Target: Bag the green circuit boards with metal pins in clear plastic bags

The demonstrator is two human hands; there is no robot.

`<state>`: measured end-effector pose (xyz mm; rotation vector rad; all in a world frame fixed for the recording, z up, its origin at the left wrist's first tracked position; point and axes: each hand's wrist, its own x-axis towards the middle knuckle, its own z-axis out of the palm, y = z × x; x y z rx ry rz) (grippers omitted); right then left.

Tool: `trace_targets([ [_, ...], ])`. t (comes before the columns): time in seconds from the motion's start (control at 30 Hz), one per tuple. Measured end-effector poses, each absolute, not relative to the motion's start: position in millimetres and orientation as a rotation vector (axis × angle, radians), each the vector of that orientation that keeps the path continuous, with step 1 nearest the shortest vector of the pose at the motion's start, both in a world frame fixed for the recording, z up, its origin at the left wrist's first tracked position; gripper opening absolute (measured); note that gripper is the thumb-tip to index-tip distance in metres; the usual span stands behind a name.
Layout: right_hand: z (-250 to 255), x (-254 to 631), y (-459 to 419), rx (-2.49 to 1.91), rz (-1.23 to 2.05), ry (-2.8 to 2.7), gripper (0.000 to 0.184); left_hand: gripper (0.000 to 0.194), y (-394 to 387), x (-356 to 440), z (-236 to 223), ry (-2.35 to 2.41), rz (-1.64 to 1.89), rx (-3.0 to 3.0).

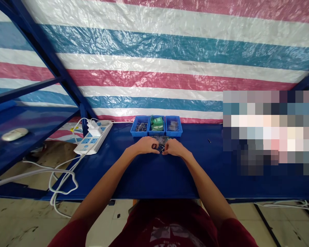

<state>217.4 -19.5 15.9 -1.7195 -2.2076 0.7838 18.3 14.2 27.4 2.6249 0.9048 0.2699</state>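
My left hand and my right hand are close together over the blue table, just in front of three small blue bins. Both have curled fingers, with thumb and fingertips brought together. Between them lie several thin, dark rod-like pieces, crossing one another. A clear plastic bag shows just behind the fingertips. What each hand pinches is too small to make out. The left bin has many small dark rods in it, the middle bin green packets, and the right bin clear plastic bags.
A white power strip with plugs and loose white cables occupies the table's left side. One small dark piece lies to the right. Further right, a blurred-out area hides what is there. A white mouse rests on the left-hand shelf.
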Motion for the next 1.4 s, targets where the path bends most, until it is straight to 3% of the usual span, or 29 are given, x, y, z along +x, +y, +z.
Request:
trace_targets([
  [0.23, 17, 207, -23, -1.835, 0.63, -2.235, 0.005, 0.021, 6, 23, 23, 1.035, 0.18, 2.777],
  [0.5, 26, 203, -25, -1.985, 0.558, -2.264, 0.019, 0.014, 3, 24, 20, 1.186, 0.13, 2.847],
  [0.87, 22, 205, -21, -1.953, 0.438, -2.118, 0.019, 0.008, 13, 15, 12, 1.219, 0.252, 2.809],
  [1.07, 21, 208, -18, -1.861, 0.428, -1.99, 0.012, 0.016, 17, 11, 4, 1.169, 0.407, 2.812],
  [1.27, 19, 208, -17, -1.712, 0.432, -2.093, 0.008, 0.034, 16, 10, 7, 1.249, 0.873, 2.665],
  [1.4, 19, 207, -19, -1.631, 0.42, -2.193, 0.006, 0.036, 15, 8, 10, 1.027, 1.016, 2.715],
])
